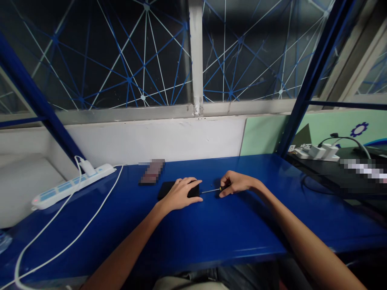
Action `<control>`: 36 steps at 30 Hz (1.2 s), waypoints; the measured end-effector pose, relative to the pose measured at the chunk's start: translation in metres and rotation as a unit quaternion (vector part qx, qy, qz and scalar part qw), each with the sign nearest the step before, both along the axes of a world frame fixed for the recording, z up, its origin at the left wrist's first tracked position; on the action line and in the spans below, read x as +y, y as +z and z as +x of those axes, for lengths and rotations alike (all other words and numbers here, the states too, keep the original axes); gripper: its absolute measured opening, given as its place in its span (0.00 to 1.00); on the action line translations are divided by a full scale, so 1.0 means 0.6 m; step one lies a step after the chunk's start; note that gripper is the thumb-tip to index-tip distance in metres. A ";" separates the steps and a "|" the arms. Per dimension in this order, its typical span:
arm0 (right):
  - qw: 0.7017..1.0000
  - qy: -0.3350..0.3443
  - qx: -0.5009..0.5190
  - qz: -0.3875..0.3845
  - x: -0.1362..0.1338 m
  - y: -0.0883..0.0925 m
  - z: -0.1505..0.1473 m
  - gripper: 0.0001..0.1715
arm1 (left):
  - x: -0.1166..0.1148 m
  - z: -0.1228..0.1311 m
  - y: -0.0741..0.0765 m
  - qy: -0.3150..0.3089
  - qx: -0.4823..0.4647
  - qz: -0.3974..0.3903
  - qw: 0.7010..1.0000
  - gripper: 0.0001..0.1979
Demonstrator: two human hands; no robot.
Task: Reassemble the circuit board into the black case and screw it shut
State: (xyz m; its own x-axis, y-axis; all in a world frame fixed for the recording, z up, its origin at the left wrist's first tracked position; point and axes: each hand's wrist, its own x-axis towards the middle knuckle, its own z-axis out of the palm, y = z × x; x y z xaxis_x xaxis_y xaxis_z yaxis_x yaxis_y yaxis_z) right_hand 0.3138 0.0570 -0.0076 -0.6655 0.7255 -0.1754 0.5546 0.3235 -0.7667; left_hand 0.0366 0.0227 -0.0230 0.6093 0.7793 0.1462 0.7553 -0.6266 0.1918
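A small black flat device point(165, 188) lies on the blue table point(211, 229). My left hand point(181, 193) rests on top of it, fingers curled over its right end and holding it down. My right hand point(234, 183) is closed around the handle of a small screwdriver point(211, 190). Its thin metal shaft points left, with the tip at the device's right edge.
A blurred dark object point(152, 172) lies just behind the device. A white power strip point(72, 185) with a plugged charger and white cables sits at the left. Another power strip with plugs point(316, 152) rests on a dark bench at the right. A wall and window run behind.
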 end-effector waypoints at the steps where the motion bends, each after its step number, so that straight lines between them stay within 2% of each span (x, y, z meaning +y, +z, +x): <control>1: 1.000 0.000 0.002 -0.006 0.001 -0.001 0.000 0.20 | 0.001 -0.001 -0.001 -0.002 -0.001 0.002 1.000 0.32; 9: 0.999 0.006 0.035 -0.037 0.001 0.000 0.001 0.18 | 0.002 -0.002 -0.004 -0.008 -0.002 -0.002 1.000 0.32; 14: 0.998 0.042 0.043 0.022 -0.002 0.008 0.004 0.22 | 0.001 -0.002 -0.002 -0.003 0.001 -0.007 1.000 0.33; 21: 0.998 0.000 0.057 0.029 0.001 0.004 -0.003 0.21 | 0.002 -0.002 -0.004 -0.004 0.003 -0.001 1.000 0.33; 27: 0.997 -0.002 0.064 -0.041 0.001 0.002 -0.003 0.22 | 0.002 -0.002 -0.003 -0.006 0.008 0.001 1.000 0.32; 33: 0.999 0.016 0.035 0.013 -0.003 0.006 -0.001 0.28 | 0.002 -0.003 -0.004 -0.009 0.005 0.004 1.000 0.32; 36: 1.000 -0.001 0.029 0.009 -0.005 0.007 -0.004 0.26 | 0.001 -0.002 -0.002 -0.008 0.006 0.001 1.000 0.32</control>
State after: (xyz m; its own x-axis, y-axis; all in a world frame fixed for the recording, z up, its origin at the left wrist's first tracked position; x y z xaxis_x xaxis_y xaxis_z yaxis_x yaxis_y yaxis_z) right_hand 0.3114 0.0542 -0.0036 -0.6731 0.7293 -0.1227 0.5098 0.3373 -0.7915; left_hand 0.0351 0.0231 -0.0244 0.6237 0.7689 0.1405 0.7472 -0.6393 0.1818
